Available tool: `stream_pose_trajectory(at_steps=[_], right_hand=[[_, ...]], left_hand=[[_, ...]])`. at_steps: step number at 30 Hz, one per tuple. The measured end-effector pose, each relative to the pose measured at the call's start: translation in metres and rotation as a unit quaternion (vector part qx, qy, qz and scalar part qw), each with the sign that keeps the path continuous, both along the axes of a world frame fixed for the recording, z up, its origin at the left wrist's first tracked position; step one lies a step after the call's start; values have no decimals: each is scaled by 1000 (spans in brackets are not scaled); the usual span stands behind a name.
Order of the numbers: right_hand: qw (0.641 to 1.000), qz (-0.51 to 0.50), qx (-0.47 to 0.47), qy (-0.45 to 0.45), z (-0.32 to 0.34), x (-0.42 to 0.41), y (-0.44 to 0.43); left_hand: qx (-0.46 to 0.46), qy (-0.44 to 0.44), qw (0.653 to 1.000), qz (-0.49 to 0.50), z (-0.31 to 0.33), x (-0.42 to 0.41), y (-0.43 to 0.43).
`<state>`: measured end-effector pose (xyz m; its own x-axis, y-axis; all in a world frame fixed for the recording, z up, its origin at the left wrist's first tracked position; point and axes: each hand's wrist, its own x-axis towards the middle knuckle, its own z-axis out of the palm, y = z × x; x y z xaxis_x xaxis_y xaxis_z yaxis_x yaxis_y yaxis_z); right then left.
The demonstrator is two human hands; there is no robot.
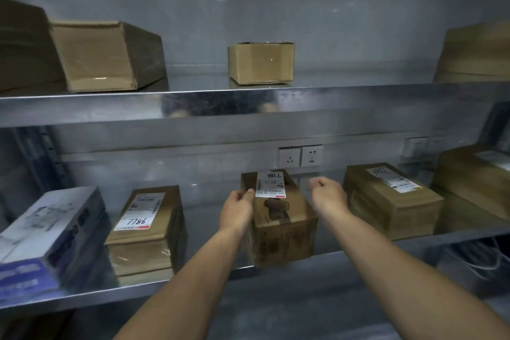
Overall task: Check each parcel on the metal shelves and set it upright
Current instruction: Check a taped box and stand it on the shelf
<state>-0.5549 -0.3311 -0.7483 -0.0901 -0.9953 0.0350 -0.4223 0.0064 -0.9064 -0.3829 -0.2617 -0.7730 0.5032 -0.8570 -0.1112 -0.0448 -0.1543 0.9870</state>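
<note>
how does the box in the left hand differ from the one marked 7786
The brown cardboard box with dark print has its white label upside down; the plain brown cardboard box beside it shows 7786 right way up. The left hand grips the printed box; the plain box lies untouched. Both are brown cardboard with white labels.

On the lower shelf (197, 232) I see two bare lanes from front edge to back wall, one on each side of the middle parcel (281, 232). The left hand (237, 210) grips that parcel's left side, filling the lane beside the labelled parcel (146, 223). The right hand (328, 196), curled on nothing, sits in the other lane, near the right parcel (392, 199). The upper shelf (248, 105) caps headroom.
</note>
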Motion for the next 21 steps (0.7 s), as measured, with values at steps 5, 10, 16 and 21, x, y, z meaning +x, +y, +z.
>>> stream_pose_trajectory(at_steps=[5, 10, 16, 21], right_hand=[[981, 61, 140, -121, -16, -8, -9], [949, 121, 228, -181, -28, -8, -17], [941, 133, 259, -174, -21, -9, -9], [942, 135, 256, -168, -23, -10, -7]], left_hand=[[25, 125, 992, -7, -11, -14, -6], [27, 184, 983, 3, -12, -33, -2], [49, 176, 983, 4, -6, -33, -3], [56, 178, 982, -35, -6, -26, -6]])
